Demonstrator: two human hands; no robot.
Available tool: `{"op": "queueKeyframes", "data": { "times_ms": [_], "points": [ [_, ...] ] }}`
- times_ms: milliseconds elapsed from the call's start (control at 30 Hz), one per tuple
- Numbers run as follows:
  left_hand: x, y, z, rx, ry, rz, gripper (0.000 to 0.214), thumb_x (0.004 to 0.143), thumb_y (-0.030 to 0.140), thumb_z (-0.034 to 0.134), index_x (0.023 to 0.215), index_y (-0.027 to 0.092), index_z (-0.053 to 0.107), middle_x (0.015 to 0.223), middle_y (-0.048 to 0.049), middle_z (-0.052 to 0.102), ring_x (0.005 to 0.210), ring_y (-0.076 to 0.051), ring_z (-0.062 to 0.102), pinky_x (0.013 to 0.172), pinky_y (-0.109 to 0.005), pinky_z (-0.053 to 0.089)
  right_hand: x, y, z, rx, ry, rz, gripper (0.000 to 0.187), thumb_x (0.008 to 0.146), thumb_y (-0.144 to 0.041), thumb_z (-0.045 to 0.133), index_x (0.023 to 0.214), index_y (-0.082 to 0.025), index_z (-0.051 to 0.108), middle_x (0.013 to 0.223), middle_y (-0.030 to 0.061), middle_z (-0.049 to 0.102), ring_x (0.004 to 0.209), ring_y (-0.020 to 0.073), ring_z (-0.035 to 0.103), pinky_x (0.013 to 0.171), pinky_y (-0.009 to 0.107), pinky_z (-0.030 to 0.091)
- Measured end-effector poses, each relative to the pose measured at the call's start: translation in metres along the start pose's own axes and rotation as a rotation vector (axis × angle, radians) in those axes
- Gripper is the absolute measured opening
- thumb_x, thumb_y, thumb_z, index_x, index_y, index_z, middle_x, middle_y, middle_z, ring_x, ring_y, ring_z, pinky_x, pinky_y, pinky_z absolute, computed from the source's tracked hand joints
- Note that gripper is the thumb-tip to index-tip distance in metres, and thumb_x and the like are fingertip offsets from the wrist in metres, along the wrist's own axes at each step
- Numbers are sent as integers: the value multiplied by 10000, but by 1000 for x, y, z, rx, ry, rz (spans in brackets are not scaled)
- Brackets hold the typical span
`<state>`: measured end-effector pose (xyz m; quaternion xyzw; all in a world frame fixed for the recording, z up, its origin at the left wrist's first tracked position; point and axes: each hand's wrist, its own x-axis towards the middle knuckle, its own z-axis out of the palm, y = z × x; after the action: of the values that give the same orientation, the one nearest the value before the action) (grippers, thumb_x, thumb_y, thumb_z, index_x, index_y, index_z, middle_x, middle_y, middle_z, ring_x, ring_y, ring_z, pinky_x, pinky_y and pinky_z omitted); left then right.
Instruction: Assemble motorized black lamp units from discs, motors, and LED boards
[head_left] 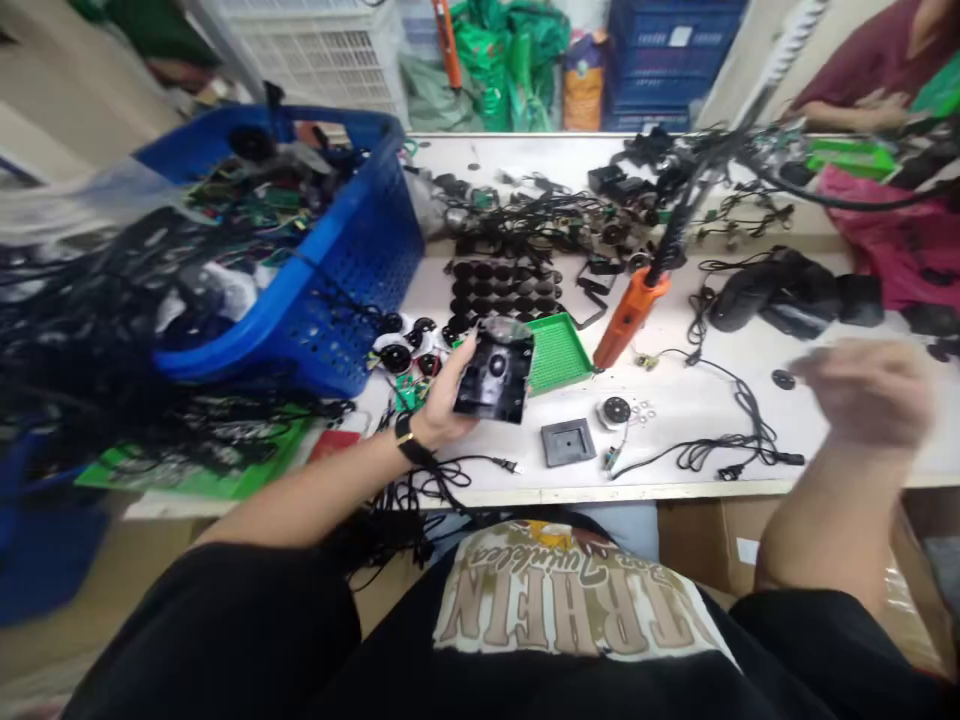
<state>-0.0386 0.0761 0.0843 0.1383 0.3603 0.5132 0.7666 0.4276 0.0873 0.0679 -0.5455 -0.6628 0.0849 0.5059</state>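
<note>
My left hand [444, 408], with a dark band on its wrist, is closed around a black square plastic housing [491, 380] and keeps it above the table. The housing's hollow inside faces me. Off to the right, my right hand [874, 395] is smeared by motion over the table, and its fingers cannot be made out. Just left of it is a small black disc [784, 379]. Between the hands lie a grey square frame [568, 443], a small motor-like part [616, 412] with a black round top, and a black cable [739, 440] with a plug.
An orange electric screwdriver [630, 318] hangs over a green tray [559, 352]. Rows of black discs [504, 290] lie behind. A blue basket [360, 240] full of cables and boards stands left. Black housings [795, 290] and a pink bag [900, 240] lie right. Another person's arm [855, 115] is at far right.
</note>
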Motion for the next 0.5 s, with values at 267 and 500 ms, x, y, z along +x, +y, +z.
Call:
{"op": "queueKeyframes", "data": {
  "times_ms": [267, 500],
  "points": [
    [-38, -47, -46, 48, 98, 41, 555, 915, 545, 665, 1249, 103, 702, 1164, -193, 784, 814, -277, 781, 690, -392, 664, -6, 48, 106, -88, -513, 39, 141, 860, -297, 672, 921, -205, 758, 1117, 117, 767, 1094, 319, 696, 1022, 564, 519],
    [-40, -75, -30, -43, 159, 109, 541, 917, 569, 649, 1226, 133, 734, 1166, -150, 789, 836, -260, 772, 729, -377, 655, -1, 76, 148, -189, -544, 32, 387, 766, -128, 532, 1119, -155, 688, 1165, 152, 760, 1120, 338, 655, 1108, 587, 430]
  ]
}}
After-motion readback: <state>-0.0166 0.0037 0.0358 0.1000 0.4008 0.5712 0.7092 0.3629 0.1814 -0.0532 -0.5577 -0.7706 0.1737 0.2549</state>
